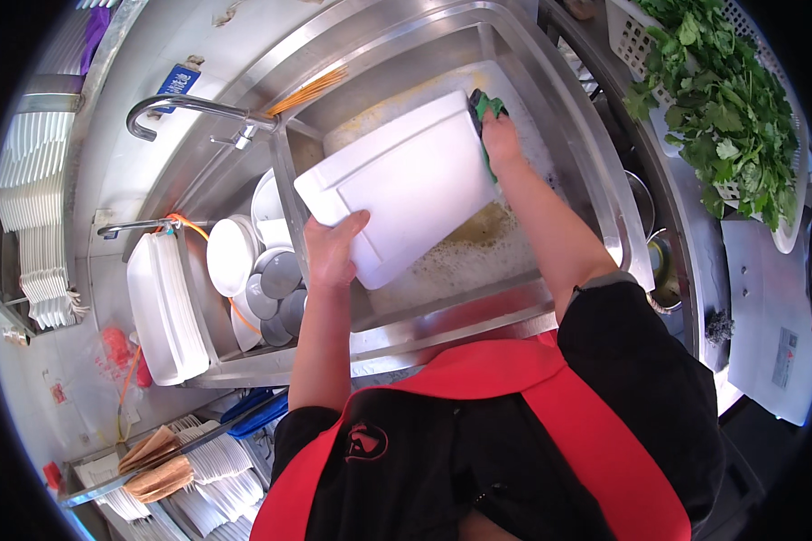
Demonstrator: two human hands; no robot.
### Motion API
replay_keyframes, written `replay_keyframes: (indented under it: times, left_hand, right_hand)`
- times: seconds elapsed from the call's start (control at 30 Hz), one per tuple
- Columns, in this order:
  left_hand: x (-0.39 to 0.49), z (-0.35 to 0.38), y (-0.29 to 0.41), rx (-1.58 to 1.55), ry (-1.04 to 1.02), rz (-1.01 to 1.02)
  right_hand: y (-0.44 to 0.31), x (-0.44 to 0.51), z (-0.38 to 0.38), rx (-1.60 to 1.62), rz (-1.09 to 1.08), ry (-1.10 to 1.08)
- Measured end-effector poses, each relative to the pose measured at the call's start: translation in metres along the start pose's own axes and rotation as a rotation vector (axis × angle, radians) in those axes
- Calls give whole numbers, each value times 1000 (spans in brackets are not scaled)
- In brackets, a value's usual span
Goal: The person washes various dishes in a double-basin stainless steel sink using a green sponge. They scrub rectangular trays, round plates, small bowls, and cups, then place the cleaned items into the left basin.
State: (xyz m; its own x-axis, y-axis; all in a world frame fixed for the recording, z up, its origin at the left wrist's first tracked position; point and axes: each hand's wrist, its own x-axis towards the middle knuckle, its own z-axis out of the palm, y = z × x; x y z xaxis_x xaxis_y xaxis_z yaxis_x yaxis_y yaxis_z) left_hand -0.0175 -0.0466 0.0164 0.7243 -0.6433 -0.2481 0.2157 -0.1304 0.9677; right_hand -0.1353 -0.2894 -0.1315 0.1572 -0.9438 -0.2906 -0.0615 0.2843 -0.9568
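A white plastic tub (413, 179) is tilted over the stainless steel sink basin (514, 61), its flat side facing up. My left hand (331, 247) grips the tub's near left corner, thumb lying on top. At the far right end of the tub, my right hand (501, 138) holds a dark green scouring cloth (489, 105) against the edge; its fingers are partly hidden by the cloth. Below the tub, foamy, cloudy water (474, 257) with yellowish patches fills the basin.
A curved faucet (189, 103) and a bundle of thin sticks (308, 91) are by the basin's left rim. White plates (230, 257), grey dishes (281, 276) and stacked white trays (166, 311) occupy the left sink. Leafy greens (724, 101) overflow a white basket (629, 37) at right.
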Motion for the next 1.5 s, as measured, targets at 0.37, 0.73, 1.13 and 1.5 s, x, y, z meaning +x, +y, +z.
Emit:
replay_keyframes:
  times: [0.37, 0.73, 1.13, 1.5]
  left_hand:
    - [28, 23, -41, -7, 234, 49]
    - [35, -13, -20, -304, 251, 188]
    - [12, 2, -32, -522, 144, -26]
    - [-41, -53, 16, -107, 267, 262]
  right_hand:
    - [12, -164, 29, -76, -390, -434]
    - [12, -132, -44, -403, -543, -615]
    - [-15, -135, 15, -479, -771, -105]
    - [18, -28, -51, 322, 331, -182]
